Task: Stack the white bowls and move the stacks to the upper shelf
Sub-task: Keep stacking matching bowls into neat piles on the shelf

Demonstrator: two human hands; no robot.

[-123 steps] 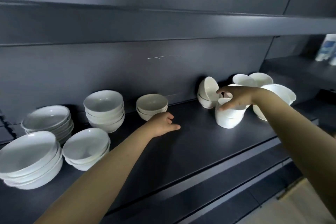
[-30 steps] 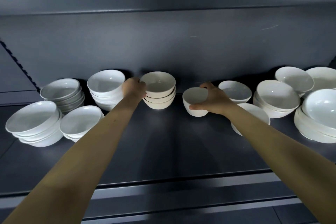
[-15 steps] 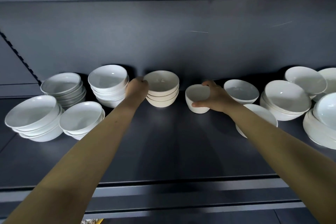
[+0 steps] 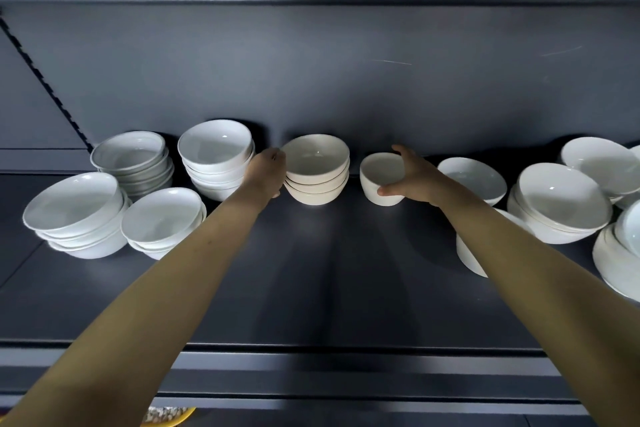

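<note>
As we reach along the shelf [image 4: 329,270]: both our arms stretch to the back row, where the bowls stand against the rear wall.
Right hand [image 4: 415,180]: it grips the small white bowl [image 4: 377,173], thumb hooked over the far rim and fingers [image 4: 383,191] spread round the near wall low down. We judge this side hold leaves the base free to drop into another bowl.
Small white bowl: upright, just beside the cream stack [image 4: 317,166] but apart from it. Whether it rests on the shelf or hangs just above it we cannot tell.
Left hand [image 4: 266,172]: it lies against the left side of the cream stack. Its fingers are turned away from us, so we cannot tell whether they curl round the stack or only lean on it. We take it to be steadying the stack.
Cream stack: three nested bowls, upright, between the tall white stack [image 4: 214,152] and the small white bowl.
Step in hand: most likely nesting the small white bowl into the cream stack.
Upper shelf [image 4: 311,2]: only its dark front edge shows overhead, and the stacks remain below it.
Risk: the small white bowl looks narrower than the cream ones, so it may sit loose.
</note>
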